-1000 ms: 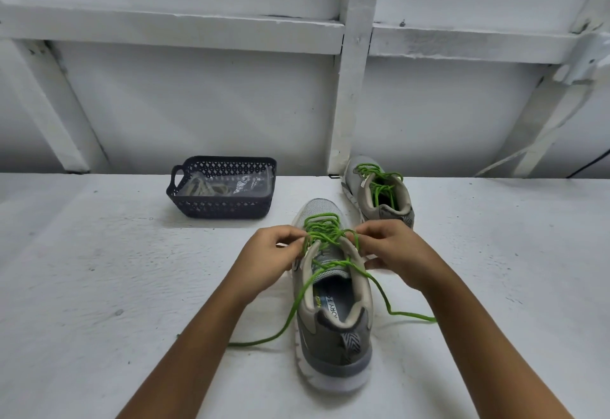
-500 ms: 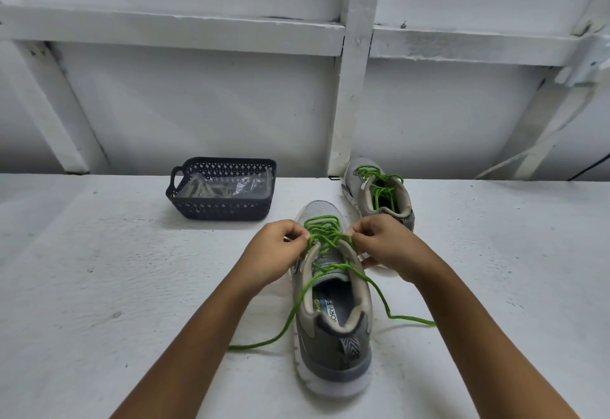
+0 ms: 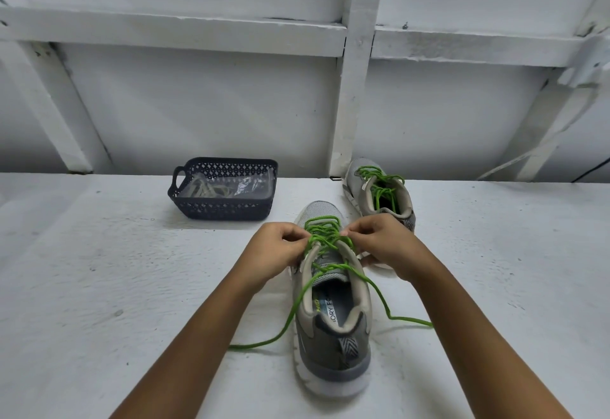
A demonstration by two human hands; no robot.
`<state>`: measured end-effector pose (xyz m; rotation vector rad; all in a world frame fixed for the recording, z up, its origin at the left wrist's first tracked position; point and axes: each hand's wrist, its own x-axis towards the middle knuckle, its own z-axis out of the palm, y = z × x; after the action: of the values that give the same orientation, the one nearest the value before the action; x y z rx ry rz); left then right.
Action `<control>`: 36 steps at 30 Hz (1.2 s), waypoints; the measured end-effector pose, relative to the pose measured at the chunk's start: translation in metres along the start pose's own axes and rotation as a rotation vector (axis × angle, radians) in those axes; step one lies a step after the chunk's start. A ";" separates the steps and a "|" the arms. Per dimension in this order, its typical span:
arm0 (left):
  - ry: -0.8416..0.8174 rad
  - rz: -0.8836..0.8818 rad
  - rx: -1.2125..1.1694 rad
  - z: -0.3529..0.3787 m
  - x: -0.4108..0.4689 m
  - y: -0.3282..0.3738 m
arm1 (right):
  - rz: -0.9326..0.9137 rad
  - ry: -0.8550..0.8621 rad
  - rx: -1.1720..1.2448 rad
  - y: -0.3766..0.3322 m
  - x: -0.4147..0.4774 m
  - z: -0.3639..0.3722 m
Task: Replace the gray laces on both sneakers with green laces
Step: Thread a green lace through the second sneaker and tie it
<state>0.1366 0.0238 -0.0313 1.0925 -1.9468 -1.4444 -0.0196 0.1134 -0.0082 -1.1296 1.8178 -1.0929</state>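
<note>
At centre of the white rough-painted surface (image 3: 99,286) sits the near sneaker (image 3: 331,313), grey mesh toe, tan collar, darker grey heel with a chevron pull tab, thick white sole, toe pointing to 12 o'clock. Green lace (image 3: 321,235), round cord, crisscrosses its upper eyelets; two loose ends trail off, one to 8 o'clock, one to 4 o'clock, both lying on the surface. Far sneaker (image 3: 379,192) at 1 o'clock from the near one, same build, already strung with its own green lace (image 3: 379,184), toe close to the white wall post. Dark navy plastic basket (image 3: 224,212), perforated diamond lattice, rectangular with a loop handle on its left side, at 11 o'clock; inside it a clear plastic bag (image 3: 260,184) and a pale tangle that looks like the gray laces (image 3: 206,189), hard to count. Count: two sneakers, two green laces, one basket, two hands. Left hand (image 3: 275,253) at 9 o'clock of the lacing, fingers curled, thumb and forefinger pinching the green lace at the eyelet row. Right hand (image 3: 384,240) at 3 o'clock, same pinch on the lace, lower fingers braced against the shoe's side. Both forearms bare, reaching in from 6 o'clock, wrists angled inward.
</note>
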 end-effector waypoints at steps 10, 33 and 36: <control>0.064 0.013 0.079 0.003 0.003 -0.001 | 0.091 -0.102 0.000 0.001 0.008 -0.004; 0.016 0.002 0.084 0.006 0.013 -0.002 | 0.103 0.017 -0.187 0.002 0.024 0.005; 0.022 -0.018 0.094 0.008 0.015 -0.003 | 0.105 -0.008 -0.286 0.001 0.026 0.008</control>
<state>0.1232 0.0156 -0.0378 1.1653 -2.0114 -1.3568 -0.0218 0.0877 -0.0155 -1.1822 2.0491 -0.7838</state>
